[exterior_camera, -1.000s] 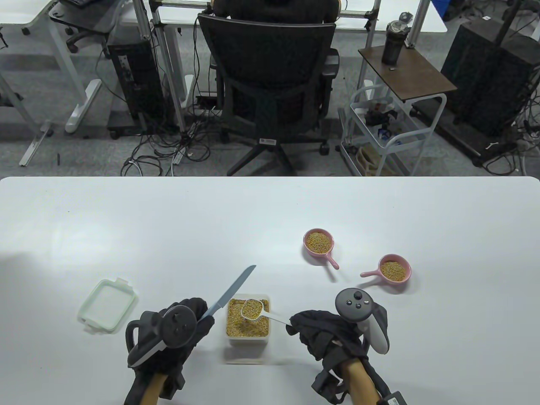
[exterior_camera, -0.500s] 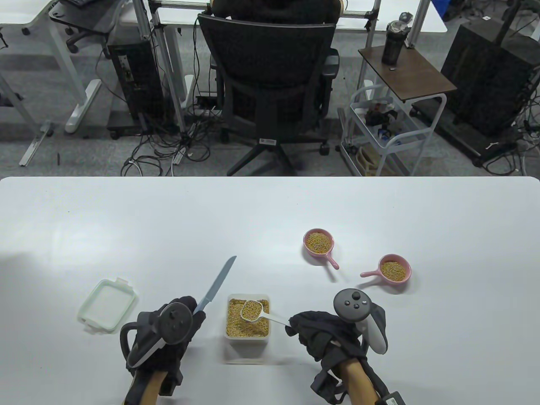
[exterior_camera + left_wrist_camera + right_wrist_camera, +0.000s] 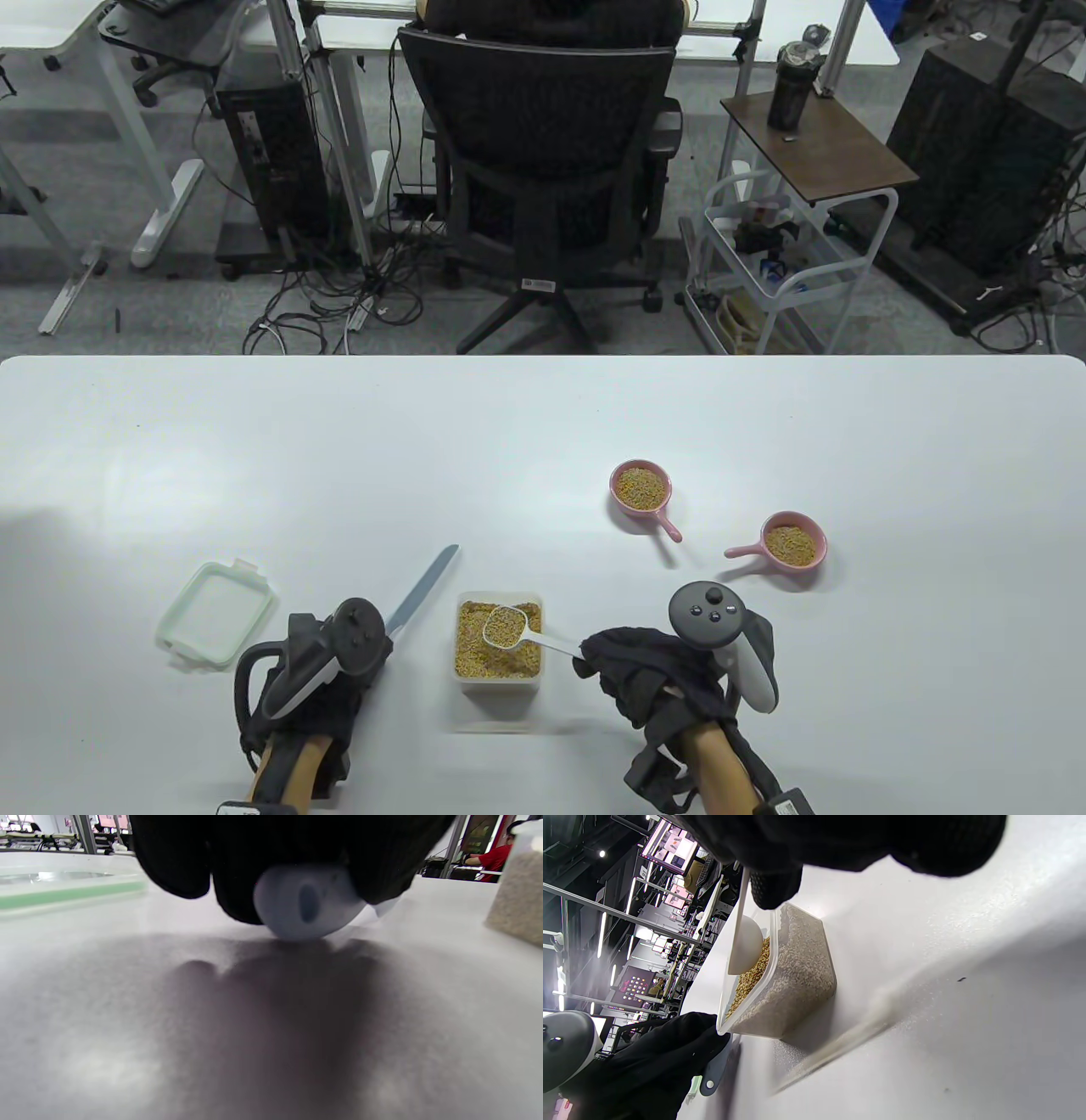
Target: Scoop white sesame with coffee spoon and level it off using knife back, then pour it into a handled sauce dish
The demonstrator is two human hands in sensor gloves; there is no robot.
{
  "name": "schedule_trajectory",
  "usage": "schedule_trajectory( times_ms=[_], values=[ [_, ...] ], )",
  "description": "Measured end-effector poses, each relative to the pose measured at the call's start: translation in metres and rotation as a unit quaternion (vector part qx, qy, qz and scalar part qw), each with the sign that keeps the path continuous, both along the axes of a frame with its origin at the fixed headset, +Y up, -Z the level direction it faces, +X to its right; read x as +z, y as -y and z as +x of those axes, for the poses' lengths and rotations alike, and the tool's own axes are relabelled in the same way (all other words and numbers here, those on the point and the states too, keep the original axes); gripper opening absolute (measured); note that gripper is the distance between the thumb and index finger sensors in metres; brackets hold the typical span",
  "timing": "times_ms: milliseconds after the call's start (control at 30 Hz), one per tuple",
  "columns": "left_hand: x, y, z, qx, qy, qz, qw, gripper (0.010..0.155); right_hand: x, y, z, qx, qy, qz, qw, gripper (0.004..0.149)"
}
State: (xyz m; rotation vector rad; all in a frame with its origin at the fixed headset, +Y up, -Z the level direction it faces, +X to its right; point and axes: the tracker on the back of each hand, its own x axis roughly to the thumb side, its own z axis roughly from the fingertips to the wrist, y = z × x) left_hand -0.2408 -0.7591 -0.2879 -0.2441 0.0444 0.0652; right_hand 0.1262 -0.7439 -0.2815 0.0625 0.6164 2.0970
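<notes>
In the table view my right hand (image 3: 598, 655) pinches the handle of a white coffee spoon (image 3: 506, 626). Its bowl, filled with sesame, hovers over the clear sesame container (image 3: 499, 679). From the right wrist the spoon (image 3: 745, 944) is seen just above the grains in the container (image 3: 797, 984). My left hand (image 3: 361, 666) grips the knife (image 3: 422, 590) by its handle, left of the container, blade pointing away to the upper right. The handle's butt (image 3: 305, 902) touches the table under my curled fingers (image 3: 178, 861). Two pink handled sauce dishes (image 3: 640, 488) (image 3: 793, 543), both holding sesame, stand to the right.
The container's green-rimmed lid (image 3: 216, 615) lies at the left, close to my left hand, and shows as a green strip, the lid (image 3: 63, 891), from the left wrist. The white table (image 3: 543, 424) ends at a far edge with an office chair (image 3: 543, 170) beyond it.
My left hand has drawn the knife away from over the container, leftward and down to the table. The spoon and my right hand have hardly moved.
</notes>
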Motion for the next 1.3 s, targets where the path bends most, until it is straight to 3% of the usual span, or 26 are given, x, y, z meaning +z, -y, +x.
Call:
schedule_trajectory(
  times_ms=[433,800,1000,1300],
  values=[
    [-0.002,0.002,0.000,-0.049,-0.037,0.010,0.998,0.044,0.000,0.001,-0.002,0.004,-0.002,0.000,1.000,0.040],
    [0.000,0.003,0.005,-0.083,-0.030,0.022,0.996,0.049,0.001,0.001,-0.002,0.004,-0.002,-0.001,1.000,0.040],
    [0.008,-0.012,0.014,-0.101,-0.018,0.074,0.992,0.057,0.001,0.001,-0.002,0.002,0.000,0.000,1.000,0.041],
    [0.022,-0.030,0.016,-0.057,-0.010,0.183,0.981,0.064,0.001,0.000,-0.001,0.000,0.000,0.001,1.000,0.040]
  ],
)
